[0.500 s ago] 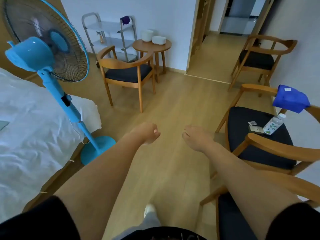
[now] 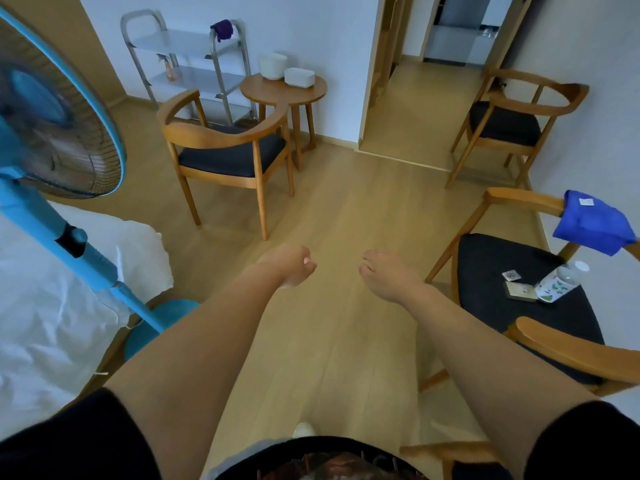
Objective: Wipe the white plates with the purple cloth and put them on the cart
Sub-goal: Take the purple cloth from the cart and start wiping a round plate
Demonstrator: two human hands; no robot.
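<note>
The purple cloth (image 2: 221, 29) hangs over the right handle of the metal cart (image 2: 194, 43), which stands against the far wall. Two white pieces sit on the small round wooden table (image 2: 277, 95) beside the cart: a taller white stack of dishes (image 2: 273, 65) and a low white one (image 2: 299, 77). My left hand (image 2: 291, 266) and my right hand (image 2: 388, 275) hang out in front of me over the floor, fingers loosely curled, holding nothing, far from the cart and table.
A wooden armchair (image 2: 228, 147) stands in front of the cart. A blue fan (image 2: 52, 133) and a white bed (image 2: 52, 299) are at my left. At my right, a chair (image 2: 519, 282) carries a bottle and a blue cloth (image 2: 592, 223). A strip of wooden floor runs ahead.
The cart, table and armchair appear closer and the fan has slid left, so I have moved forward. Both hands remain loosely curled and hold nothing.
</note>
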